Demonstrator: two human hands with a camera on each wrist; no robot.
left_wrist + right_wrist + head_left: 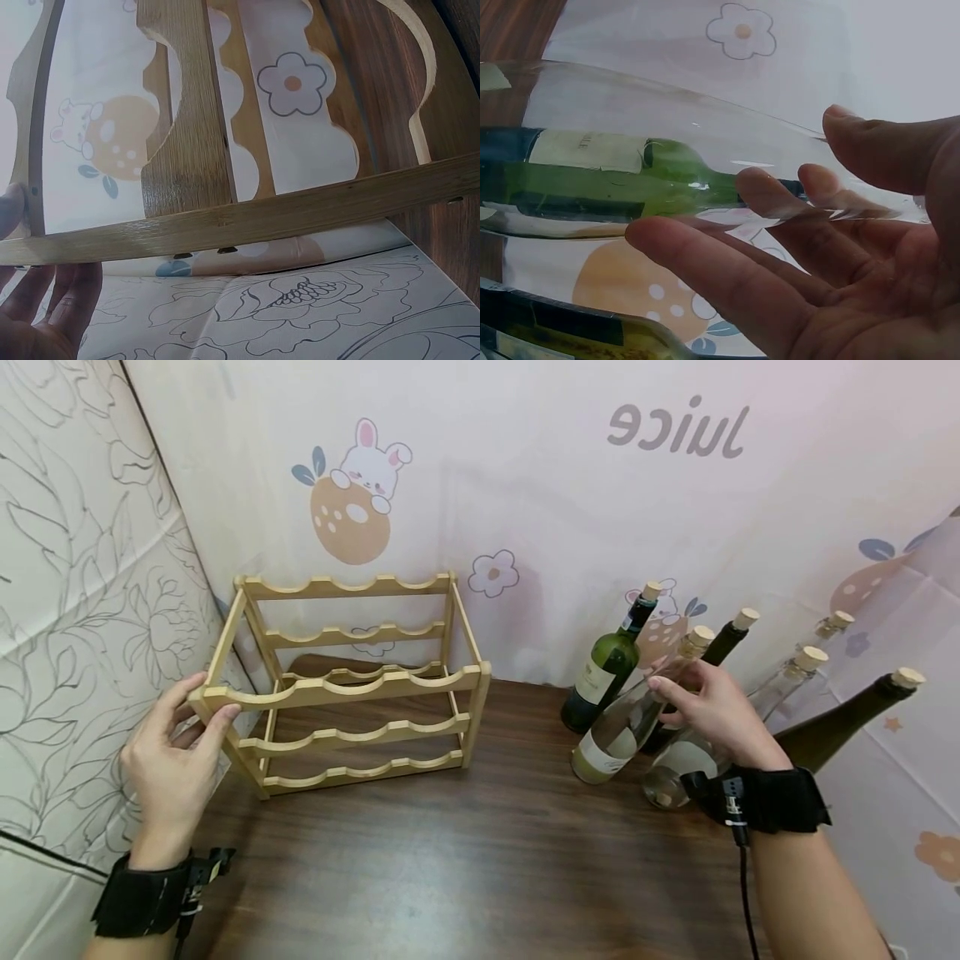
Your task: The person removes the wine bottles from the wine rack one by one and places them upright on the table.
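Note:
A light wooden bottle rack (337,691) with scalloped rails stands at the left, its tiers bare. My left hand (172,756) grips its top front-left corner, thumb on the front rail; the left wrist view shows fingers (71,300) under the side bar. Over on the right, my right hand (712,710) holds a clear glass bottle (615,739) by the neck, just below its cork. That bottle leans, with its pale-labelled base low near the tabletop. Through its glass in the right wrist view shows a green bottle (682,176) with a cream label.
More corked bottles crowd around my right hand: a dark bottle (726,643) behind, a clear bottle (678,768) in front, and a dark green bottle (832,722) farthest right. Patterned cloth (525,485) lines the back and sides of the brown wooden table (420,860).

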